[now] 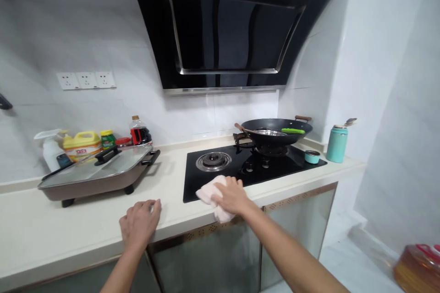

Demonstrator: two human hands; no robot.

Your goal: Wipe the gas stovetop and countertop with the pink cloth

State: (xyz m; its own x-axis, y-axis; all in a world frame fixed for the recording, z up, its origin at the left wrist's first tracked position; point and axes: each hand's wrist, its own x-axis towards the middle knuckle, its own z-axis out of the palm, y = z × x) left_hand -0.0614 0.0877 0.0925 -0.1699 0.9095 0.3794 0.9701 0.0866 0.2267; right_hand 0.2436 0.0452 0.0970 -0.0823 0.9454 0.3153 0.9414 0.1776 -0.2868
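My right hand [232, 196] is closed over a pale pink cloth [209, 190], pressing it down at the front edge of the black gas cooktop [195, 187]. Part of the cloth hangs past the counter's front edge. To the left, my left hand [139, 222] rests on the edge of the white countertop [172, 192], loosely bent and holding nothing I can see. A bare burner [213, 161] sits just behind the cloth. On the right burner stands a black wok [275, 139] with a green-handled utensil [293, 131] in it.
An electric pan with a glass lid [96, 178] stands on the left, bottles such as a yellow jug [82, 142] behind it. Right of the wok are a small turquoise cup [312, 156] and a turquoise canister [337, 144]. A black range hood [227, 32] overhangs the cooktop.
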